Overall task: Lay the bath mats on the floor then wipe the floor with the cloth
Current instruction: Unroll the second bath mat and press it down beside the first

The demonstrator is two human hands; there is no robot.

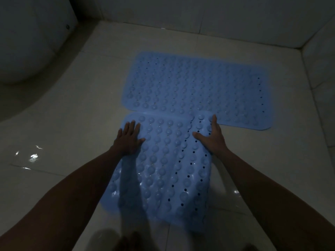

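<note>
Both your hands are flat and open: left hand (129, 137), right hand (211, 137), pressing the near mat (163, 169) mid-frame. Its long axis runs toward you, top edge butting the far mat (195, 87).

The person's two forearms are bare from the lower edge of the view to the wrists, with no sleeve, watch, bracelet or glove visible, and the left hand (129, 140) and right hand (213, 135) show bare, ringless fingers (132, 126).
</note>
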